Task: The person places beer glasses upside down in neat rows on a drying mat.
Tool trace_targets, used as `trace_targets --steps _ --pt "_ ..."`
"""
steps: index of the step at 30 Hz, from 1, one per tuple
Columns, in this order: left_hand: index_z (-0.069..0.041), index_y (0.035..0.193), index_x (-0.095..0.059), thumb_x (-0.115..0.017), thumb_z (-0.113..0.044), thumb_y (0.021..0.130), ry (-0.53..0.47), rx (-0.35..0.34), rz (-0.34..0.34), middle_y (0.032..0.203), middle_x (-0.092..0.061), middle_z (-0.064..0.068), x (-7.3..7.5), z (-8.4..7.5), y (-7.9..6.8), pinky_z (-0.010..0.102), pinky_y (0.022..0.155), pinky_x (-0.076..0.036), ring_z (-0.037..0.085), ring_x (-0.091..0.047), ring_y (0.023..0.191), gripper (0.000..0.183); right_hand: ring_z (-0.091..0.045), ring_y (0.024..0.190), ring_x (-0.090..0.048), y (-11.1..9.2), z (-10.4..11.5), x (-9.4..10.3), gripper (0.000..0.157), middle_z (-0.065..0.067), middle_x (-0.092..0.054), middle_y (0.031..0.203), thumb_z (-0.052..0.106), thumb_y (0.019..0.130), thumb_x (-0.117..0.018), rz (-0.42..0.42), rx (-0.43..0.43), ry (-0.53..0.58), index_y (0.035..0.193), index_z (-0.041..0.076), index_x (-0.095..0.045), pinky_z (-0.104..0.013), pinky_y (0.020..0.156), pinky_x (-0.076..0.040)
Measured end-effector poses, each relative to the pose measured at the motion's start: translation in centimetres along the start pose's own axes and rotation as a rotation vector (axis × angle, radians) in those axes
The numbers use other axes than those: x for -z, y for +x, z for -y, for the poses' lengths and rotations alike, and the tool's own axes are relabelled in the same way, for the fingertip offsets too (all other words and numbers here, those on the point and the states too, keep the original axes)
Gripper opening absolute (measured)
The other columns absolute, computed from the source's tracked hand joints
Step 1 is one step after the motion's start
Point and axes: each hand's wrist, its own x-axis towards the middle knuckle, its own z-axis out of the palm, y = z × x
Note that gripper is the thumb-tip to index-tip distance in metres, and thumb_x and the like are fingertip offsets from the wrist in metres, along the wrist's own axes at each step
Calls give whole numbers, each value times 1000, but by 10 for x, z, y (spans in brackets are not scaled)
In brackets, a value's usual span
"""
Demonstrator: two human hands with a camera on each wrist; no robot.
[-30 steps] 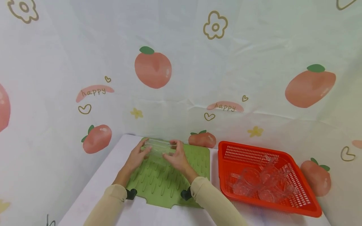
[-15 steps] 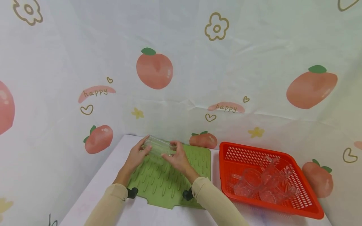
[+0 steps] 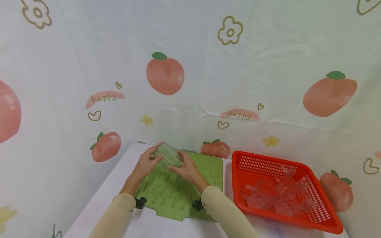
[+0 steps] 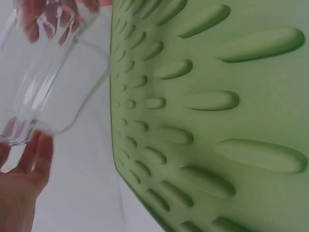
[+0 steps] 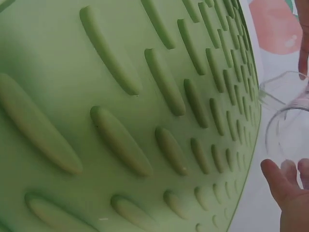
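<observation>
Above the far part of a green ridged mat [image 3: 175, 195], both hands hold a clear mug [image 3: 169, 154] lying tilted, its left end higher than its right. My left hand [image 3: 146, 162] grips the left end, thumb and fingers on either side of it. At the other end, my right hand [image 3: 188, 167] holds the mug between thumb and fingers. A clear squared handle [image 5: 280, 88] stands out from the mug's wall in the right wrist view. Fingers show through the mug's wall [image 4: 43, 79] in the left wrist view.
A red slotted basket [image 3: 238, 208] stands right of the mat, with several clear mugs [image 3: 266, 190] piled inside. Behind the white table [image 3: 146, 218] hangs a fruit-printed cloth [image 3: 190, 125]. Dark wrist straps [image 3: 140, 202] show at the cuffs.
The mug has gone from nearly level to tilted, its left end up and its right end down. Both hands have turned with it, keeping their hold. The view has shifted slightly.
</observation>
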Motion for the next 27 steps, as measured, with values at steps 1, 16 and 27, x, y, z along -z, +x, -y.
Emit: trace_targets --steps 1,16,27 --pt "-27 158 -39 -63 -28 102 20 -34 -6 164 -39 11 -1 0 0 59 104 -50 42 -43 144 61 -35 139 -54 0 1 0 82 -17 -48 156 34 90 -79 13 -2 -5 155 5 -38 -49 109 -50" --pt "-17 148 -54 -73 -16 94 247 -370 -68 153 -52 14 -8 -11 11 64 107 -43 38 -50 137 57 -34 126 -60 4 8 0 82 -17 -48 143 33 87 -81 39 -31 -143 153 7 -41 -49 100 -54" --pt "-14 154 -45 -44 -39 110 176 -31 -67 157 -45 15 6 4 8 67 115 -33 42 -38 147 51 -31 120 -59 4 9 3 85 -15 -49 141 39 83 -82 3 -87 -178 152 7 -42 -49 97 -54"
